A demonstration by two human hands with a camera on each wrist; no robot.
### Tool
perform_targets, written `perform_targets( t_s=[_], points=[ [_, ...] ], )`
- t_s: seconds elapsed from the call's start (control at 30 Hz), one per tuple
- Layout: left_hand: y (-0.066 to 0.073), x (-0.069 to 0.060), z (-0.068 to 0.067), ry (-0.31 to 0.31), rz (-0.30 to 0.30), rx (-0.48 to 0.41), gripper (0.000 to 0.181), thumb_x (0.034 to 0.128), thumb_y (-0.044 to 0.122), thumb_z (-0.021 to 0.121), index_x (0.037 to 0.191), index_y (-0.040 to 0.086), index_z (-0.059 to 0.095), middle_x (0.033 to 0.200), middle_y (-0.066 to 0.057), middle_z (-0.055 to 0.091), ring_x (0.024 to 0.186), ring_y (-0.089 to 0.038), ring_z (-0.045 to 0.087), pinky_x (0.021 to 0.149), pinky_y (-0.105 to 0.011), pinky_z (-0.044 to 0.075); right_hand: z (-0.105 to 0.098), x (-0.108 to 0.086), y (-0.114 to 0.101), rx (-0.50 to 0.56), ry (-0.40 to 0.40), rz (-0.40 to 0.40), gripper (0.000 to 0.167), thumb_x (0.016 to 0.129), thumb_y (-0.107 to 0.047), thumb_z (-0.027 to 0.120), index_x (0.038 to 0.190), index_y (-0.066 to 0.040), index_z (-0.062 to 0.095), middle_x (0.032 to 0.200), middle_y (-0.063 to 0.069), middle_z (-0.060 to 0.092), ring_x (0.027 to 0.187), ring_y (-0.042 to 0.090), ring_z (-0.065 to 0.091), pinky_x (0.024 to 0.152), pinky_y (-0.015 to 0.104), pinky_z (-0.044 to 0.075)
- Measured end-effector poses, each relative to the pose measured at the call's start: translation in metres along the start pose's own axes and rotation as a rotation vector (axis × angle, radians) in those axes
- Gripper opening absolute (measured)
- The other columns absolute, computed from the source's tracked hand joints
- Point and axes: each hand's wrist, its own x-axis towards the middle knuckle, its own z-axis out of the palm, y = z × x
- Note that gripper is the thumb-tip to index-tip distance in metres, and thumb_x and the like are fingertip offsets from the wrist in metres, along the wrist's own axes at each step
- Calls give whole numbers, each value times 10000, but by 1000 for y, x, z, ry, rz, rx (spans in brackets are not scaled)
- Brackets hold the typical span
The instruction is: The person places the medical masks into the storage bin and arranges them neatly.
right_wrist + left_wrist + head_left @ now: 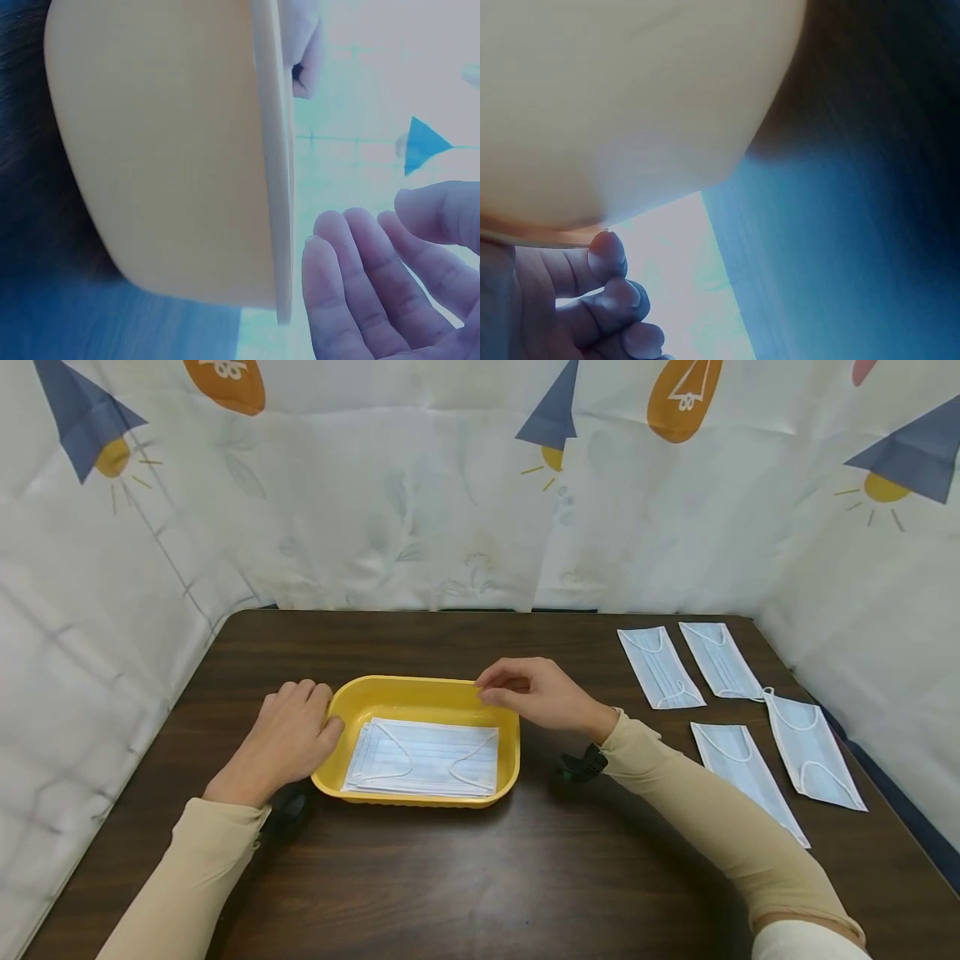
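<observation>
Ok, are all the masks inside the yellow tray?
No, four masks lie on the table outside the yellow tray, off to its right in the head view.

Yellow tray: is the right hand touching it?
Apart. The right wrist view shows it: a narrow, bright gap lies between the right hand and the yellow tray.

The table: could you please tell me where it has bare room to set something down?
The table is bare in front of the yellow tray, between the left sleeve and right sleeve, and behind the tray up to the cloth. Four masks crowd its right side.
</observation>
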Motion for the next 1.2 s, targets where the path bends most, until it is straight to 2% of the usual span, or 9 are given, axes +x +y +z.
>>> perform_targets(
  t_s=[0.23, 0.4, 0.5, 0.6, 0.73, 0.83, 1.0, 1.2],
  points=[
    [0, 0, 0, -4, -2, 0, 309, 959, 210, 504, 1077, -64, 583, 937, -177, 570, 895, -352, 472, 759, -456, 387, -11, -12, 10, 7, 51, 44, 232, 993, -243, 681, 1195, -134, 721, 1142, 16, 742, 1006, 193, 717, 942, 368, 606],
    [-1, 0, 0, 4, 3, 6, 303, 959, 210, 508, 1070, -62, 583, 921, -170, 562, 873, -340, 463, 744, -438, 375, -19, -21, 16, 65, 73, 71, 272, 995, -220, 681, 1226, -79, 709, 1161, 72, 743, 1034, 319, 736, 945, 495, 599],
    [-1, 0, 0, 7, 6, 4, 302, 957, 209, 509, 1067, -63, 584, 915, -168, 560, 865, -336, 460, 739, -432, 370, -23, -27, 19, 83, 88, 94, 258, 994, -211, 682, 1220, -90, 708, 1167, 94, 741, 1058, 356, 738, 956, 541, 584],
    [-1, 0, 0, 7, 8, 3, 307, 955, 210, 513, 1069, -66, 585, 925, -176, 567, 871, -343, 465, 745, -446, 382, -27, -32, 22, 72, 104, 112, 234, 999, -212, 674, 1212, -122, 708, 1176, 92, 742, 1060, 305, 746, 963, 536, 583],
    [-1, 0, -1, 20, 20, 7, 282, 958, 204, 503, 1029, -56, 583, 901, -169, 559, 856, -343, 473, 734, -453, 386, -32, -39, 29, 68, 125, 122, 234, 1006, -209, 662, 1215, -110, 699, 1185, 105, 741, 1077, 296, 748, 972, 536, 577],
    [-2, 0, 0, 31, 28, 8, 261, 959, 198, 489, 996, -44, 577, 873, -154, 545, 838, -338, 472, 719, -444, 374, -36, -44, 33, 73, 142, 126, 237, 1007, -211, 662, 1213, -100, 695, 1180, 127, 743, 1098, 364, 737, 972, 530, 577],
    [-1, 0, 0, 30, 24, 4, 263, 960, 198, 487, 997, -46, 578, 871, -154, 545, 834, -336, 468, 719, -440, 371, -43, -52, 40, 81, 174, 124, 245, 998, -235, 677, 1204, -104, 699, 1181, 158, 741, 1096, 388, 733, 961, 516, 582],
    [-1, 0, 1, 25, 18, -2, 271, 958, 199, 493, 1013, -51, 582, 879, -157, 551, 841, -337, 467, 722, -437, 365, -53, -63, 50, 61, 209, 138, 258, 1007, -262, 665, 1211, -107, 699, 1195, 192, 734, 1077, 316, 744, 964, 513, 580]
  ],
)
